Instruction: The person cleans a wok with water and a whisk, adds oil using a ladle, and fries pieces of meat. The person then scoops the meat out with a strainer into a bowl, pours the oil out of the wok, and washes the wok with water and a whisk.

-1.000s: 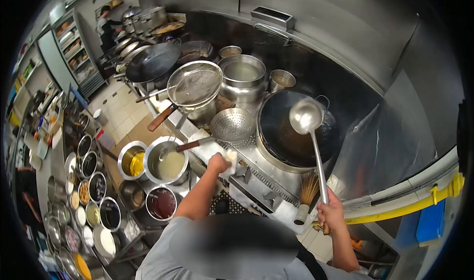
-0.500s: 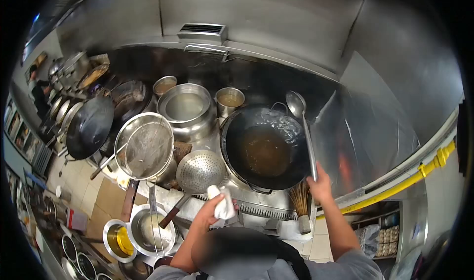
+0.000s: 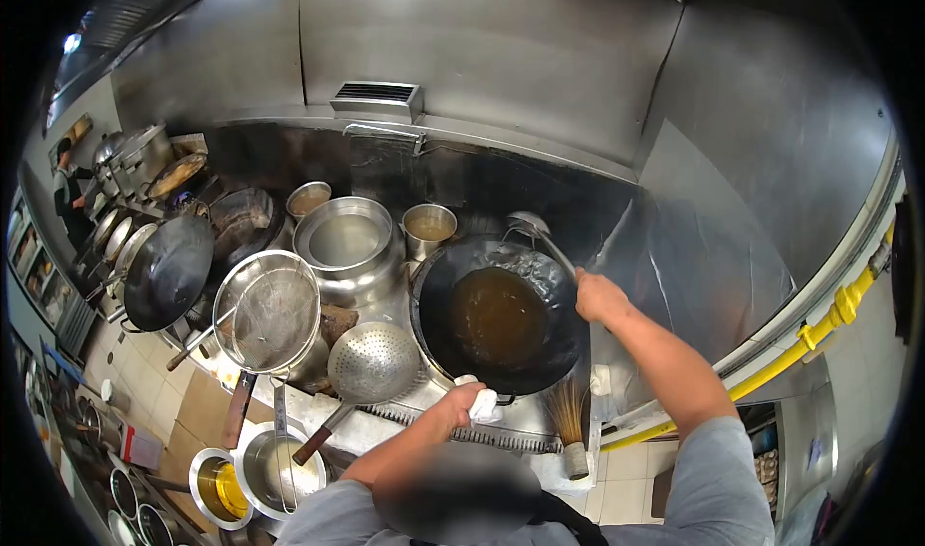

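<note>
A black wok [image 3: 438, 319] with brown liquid [image 3: 498, 317] in it sits on the stove. My left hand [image 3: 461, 406] is closed on a white cloth [image 3: 485, 407] at the wok's near rim, by its handle. To the right of the wok, my right hand [image 3: 599, 297] grips the handle of a metal ladle [image 3: 528, 222]. The ladle's bowl is at the wok's far rim. Left of the wok lies a perforated skimmer [image 3: 373, 363], and a bamboo brush [image 3: 568, 426] stands near the front right.
A large pot [image 3: 345, 242], a small pot [image 3: 430, 226] and a mesh strainer [image 3: 267, 312] stand left of the wok. Bowls, one with yellow oil [image 3: 230, 489], are at the lower left. A yellow pipe [image 3: 771, 371] runs along the right. Far left, another person [image 3: 69, 194] stands.
The view has swung right. My left hand has moved the cloth to the wok's near rim. My right hand has reached forward, and the ladle's bowl has lowered to the far rim.
</note>
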Tool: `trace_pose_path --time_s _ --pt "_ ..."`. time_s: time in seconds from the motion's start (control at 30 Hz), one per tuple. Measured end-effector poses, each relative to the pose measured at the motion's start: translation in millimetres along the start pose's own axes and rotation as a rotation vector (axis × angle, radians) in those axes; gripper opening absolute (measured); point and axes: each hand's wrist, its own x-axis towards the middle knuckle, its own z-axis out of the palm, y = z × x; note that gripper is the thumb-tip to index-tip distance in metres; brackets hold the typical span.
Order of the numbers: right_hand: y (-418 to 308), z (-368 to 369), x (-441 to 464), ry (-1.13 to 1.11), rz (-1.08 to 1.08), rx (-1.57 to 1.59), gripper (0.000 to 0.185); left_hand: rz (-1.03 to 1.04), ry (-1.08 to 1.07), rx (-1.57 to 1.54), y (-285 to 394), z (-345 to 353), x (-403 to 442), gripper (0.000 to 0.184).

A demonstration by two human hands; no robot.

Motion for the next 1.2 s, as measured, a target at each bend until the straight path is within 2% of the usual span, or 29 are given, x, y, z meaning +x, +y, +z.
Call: trace_pose_path --time_s 0.1,0.13,0.2,0.23,0.27,0.4,0.43,0.47,0.5,0.53,0.63,0.7,0.8,0.83,1.07,1.1,1.2 --pt "-5 -20 6 -0.027 -0.208 -0.122 0.037 0.218 0.095 -0.013 -33 20 -11 0.020" --pt "-7 -29 4 -0.027 -0.220 -0.133 0.037 0.226 0.092 -0.027 -42 28 -19 0.020" --pt "-27 -63 -16 -0.160 -0.239 -0.188 0.031 0.306 0.225 -0.053 -59 38 -31 0.017" --pt "-19 -62 -4 -0.051 -0.384 -0.257 0.026 0.310 0.146 -0.143 -66 42 -36 0.016" --pt "-26 -80 -7 -0.185 -0.337 -0.292 0.036 0.319 0.155 -0.159 -73 46 -44 0.016" --pt "-49 -115 -21 -0.270 -0.415 -0.541 0.033 0.336 0.021 -0.253 -77 64 -81 0.020" --pt "-42 -109 2 -0.322 -0.386 -0.573 0.031 0.317 -0.028 -0.270 -77 65 -90 0.021" --pt "-55 -134 -33 -0.242 -0.463 -0.465 0.029 0.303 -0.079 -0.286 -74 66 -100 0.021" --pt "-63 -146 -48 -0.200 -0.405 -0.365 0.022 0.303 -0.059 -0.284 -73 77 -120 0.022" --pt "-64 -153 -50 -0.189 -0.461 -0.350 0.027 0.327 -0.046 -0.302 -73 85 -137 0.022" --pt "-83 -179 -83 -0.217 -0.422 -0.276 0.031 0.386 -0.002 -0.326 -77 102 -178 0.022" --pt "-92 -190 -90 -0.202 -0.392 -0.293 0.052 0.434 -0.002 -0.337 -82 101 -195 0.022" --pt "-112 -203 -104 -0.215 -0.408 -0.199 0.059 0.507 0.019 -0.344 -86 101 -225 0.021" --pt "-120 -208 -110 -0.188 -0.460 -0.171 0.029 0.536 0.041 -0.353 -87 101 -235 0.021" --pt "-187 -224 -119 -0.107 -0.579 -0.243 0.037 0.615 -0.024 -0.383 -71 92 -304 0.023" --pt "-200 -224 -122 -0.099 -0.599 -0.246 0.037 0.603 -0.173 -0.370 -67 75 -303 0.021" --pt "-221 -228 -120 -0.115 -0.579 -0.271 0.043 0.615 -0.089 -0.404 -58 69 -314 0.024"
